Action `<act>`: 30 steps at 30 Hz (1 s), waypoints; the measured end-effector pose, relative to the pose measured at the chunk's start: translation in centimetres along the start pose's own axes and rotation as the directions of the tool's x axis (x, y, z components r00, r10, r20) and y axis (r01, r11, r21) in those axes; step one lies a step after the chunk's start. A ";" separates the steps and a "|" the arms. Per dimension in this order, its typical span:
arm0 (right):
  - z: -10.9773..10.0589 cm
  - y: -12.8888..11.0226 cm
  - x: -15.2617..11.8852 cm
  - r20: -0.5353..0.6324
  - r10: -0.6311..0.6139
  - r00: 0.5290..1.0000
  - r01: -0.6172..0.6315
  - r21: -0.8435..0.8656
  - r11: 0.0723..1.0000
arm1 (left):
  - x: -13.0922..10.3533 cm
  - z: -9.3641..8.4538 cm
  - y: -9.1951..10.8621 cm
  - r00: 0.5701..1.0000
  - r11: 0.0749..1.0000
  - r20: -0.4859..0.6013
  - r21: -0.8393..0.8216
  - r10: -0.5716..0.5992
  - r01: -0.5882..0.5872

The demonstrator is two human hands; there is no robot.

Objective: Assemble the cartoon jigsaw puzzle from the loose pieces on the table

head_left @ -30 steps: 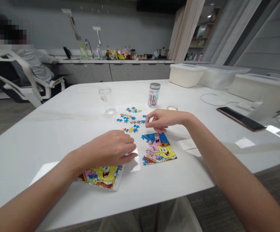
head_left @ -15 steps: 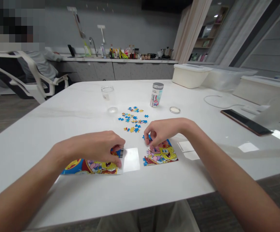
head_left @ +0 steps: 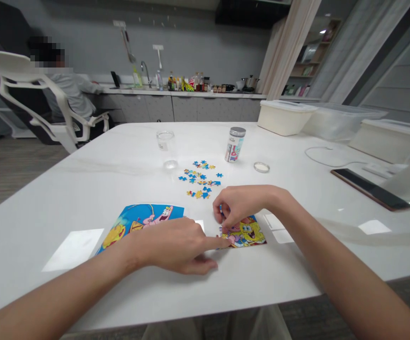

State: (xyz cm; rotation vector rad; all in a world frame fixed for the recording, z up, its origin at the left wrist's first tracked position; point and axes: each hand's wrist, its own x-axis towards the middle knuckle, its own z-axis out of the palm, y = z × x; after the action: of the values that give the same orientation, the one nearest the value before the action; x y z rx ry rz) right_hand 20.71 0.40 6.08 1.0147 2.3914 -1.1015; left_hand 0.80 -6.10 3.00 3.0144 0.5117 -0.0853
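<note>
Though puzzle (head_left: 249,233) vivid, canister label (head_left: 233,140) illegible.

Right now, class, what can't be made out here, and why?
All in the head view:
Part of the puzzle: covered by the left hand and right hand.
Lower edge of the picture sheet: behind the left arm.
Whether the right fingers grip a piece: hidden by that hand.
Print on the capped jar: too small.
End of the rightmost box: cut off by the right edge.

Slender bare forearms (head_left: 318,250) taper to a bare left grip (head_left: 180,245) and bare right grip (head_left: 240,205), with pale greyish-beige trousers (head_left: 263,323) worn below.
</note>
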 end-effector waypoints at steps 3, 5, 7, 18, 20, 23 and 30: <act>0.0 -0.1 0.0 0.011 0.004 1.000 -0.004 -0.009 1.000 | 0.1 -0.2 0.2 1.000 1.000 -0.015 -0.003 0.003 -0.003; 0.0 -0.2 0.0 0.007 0.007 1.000 -0.006 -0.024 1.000 | 0.1 -0.2 0.3 1.000 1.000 -0.017 -0.013 0.001 -0.001; 0.0 -0.3 -0.1 -0.001 0.011 1.000 -0.011 -0.040 0.999 | 0.1 -0.2 0.3 1.000 1.000 -0.025 -0.021 -0.003 0.003; 0.1 -0.4 0.0 0.026 0.012 1.000 -0.012 -0.002 1.000 | 0.0 -0.1 0.3 0.999 0.999 -0.043 -0.037 -0.005 0.004; 0.1 -0.6 0.0 0.022 0.023 0.999 -0.023 -0.020 1.000 | 0.1 -0.2 0.3 0.999 0.999 -0.043 -0.041 -0.005 0.004; 0.1 -0.7 -0.1 0.022 0.030 0.999 -0.029 -0.042 0.999 | 0.1 -0.2 0.3 0.998 0.999 -0.063 -0.047 -0.009 0.006; 0.0 0.0 0.0 0.077 0.011 0.997 -0.017 0.069 0.997 | 0.1 0.0 0.2 0.999 0.998 -0.053 -0.063 -0.005 0.002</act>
State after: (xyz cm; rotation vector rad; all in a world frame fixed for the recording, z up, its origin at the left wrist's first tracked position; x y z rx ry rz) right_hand 20.69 0.43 6.05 0.9912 2.2967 -1.2046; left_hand 0.94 -6.30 3.03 2.9613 0.5139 0.0104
